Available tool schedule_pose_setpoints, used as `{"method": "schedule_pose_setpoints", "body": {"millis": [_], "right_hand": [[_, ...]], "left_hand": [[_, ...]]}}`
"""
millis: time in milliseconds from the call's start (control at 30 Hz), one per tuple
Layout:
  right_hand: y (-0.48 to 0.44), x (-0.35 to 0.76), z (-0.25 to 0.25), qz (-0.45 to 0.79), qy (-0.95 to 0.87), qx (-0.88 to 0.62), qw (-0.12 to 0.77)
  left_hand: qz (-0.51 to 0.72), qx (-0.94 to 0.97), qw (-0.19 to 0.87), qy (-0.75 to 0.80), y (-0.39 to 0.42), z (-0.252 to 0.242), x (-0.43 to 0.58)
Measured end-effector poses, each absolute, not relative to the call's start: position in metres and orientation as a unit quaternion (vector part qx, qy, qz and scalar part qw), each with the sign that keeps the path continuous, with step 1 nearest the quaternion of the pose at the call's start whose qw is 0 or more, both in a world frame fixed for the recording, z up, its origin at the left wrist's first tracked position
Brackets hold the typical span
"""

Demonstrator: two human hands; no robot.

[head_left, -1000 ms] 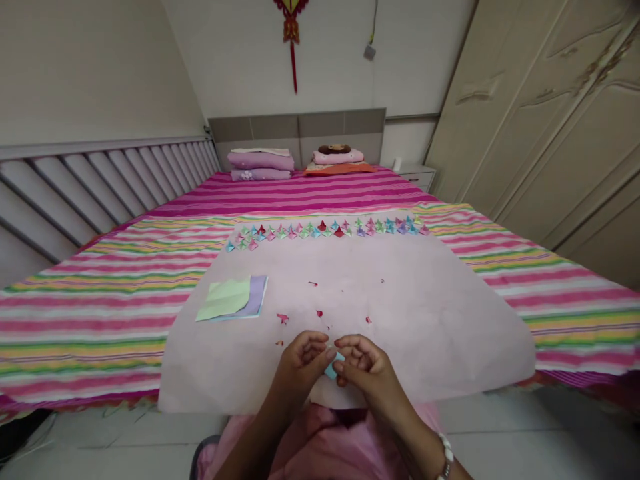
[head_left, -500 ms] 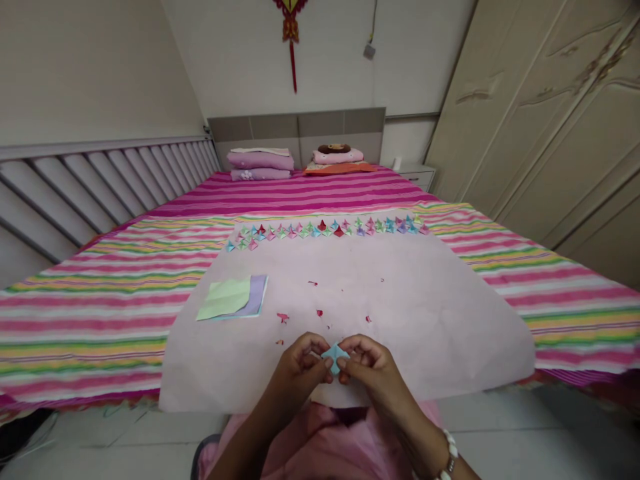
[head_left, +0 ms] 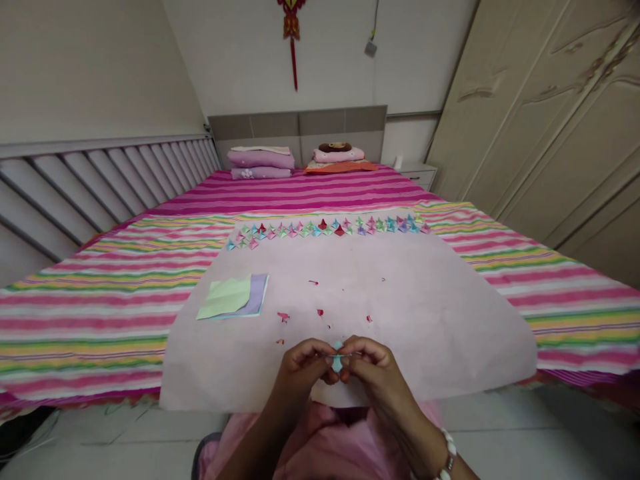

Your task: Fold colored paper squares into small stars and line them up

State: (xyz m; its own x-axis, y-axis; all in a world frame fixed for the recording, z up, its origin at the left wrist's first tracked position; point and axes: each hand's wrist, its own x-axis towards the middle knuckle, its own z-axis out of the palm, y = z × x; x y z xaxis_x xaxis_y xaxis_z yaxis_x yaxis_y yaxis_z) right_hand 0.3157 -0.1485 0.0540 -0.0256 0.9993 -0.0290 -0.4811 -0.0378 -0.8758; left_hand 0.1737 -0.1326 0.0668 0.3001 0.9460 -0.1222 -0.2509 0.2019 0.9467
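Light-blue folded paper (head_left: 337, 364) is pinched between the fingers of the left hand (head_left: 305, 363) and right hand (head_left: 371, 360), above a pale sheet (head_left: 430, 320). Farther back, it bears small folded pieces (head_left: 340, 231) and stacked papers (head_left: 227, 297).

Head view checked for lettering: no text, label, brand, number or sign can be read on anything in it.
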Motion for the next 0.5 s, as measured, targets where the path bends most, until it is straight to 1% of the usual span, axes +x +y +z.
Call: {"method": "schedule_pose_setpoints", "body": {"millis": [200,367,500], "right_hand": [[-0.1477,0.3166,0.0484,0.608,-0.363,-0.349,0.614],[-0.1485,0.3188,0.0448,0.602,-0.387,-0.340,0.610],[-0.1503,0.3212,0.0447,0.609,-0.404,-0.332,0.596]], "left_hand": [[0.442,0.404,0.709,0.373,-0.1354,0.0666,0.1741],[0.433,0.429,0.673,0.419,-0.1362,0.0722,0.1753],[0.434,0.446,0.666,0.412,-0.1356,0.0726,0.1747]]}}
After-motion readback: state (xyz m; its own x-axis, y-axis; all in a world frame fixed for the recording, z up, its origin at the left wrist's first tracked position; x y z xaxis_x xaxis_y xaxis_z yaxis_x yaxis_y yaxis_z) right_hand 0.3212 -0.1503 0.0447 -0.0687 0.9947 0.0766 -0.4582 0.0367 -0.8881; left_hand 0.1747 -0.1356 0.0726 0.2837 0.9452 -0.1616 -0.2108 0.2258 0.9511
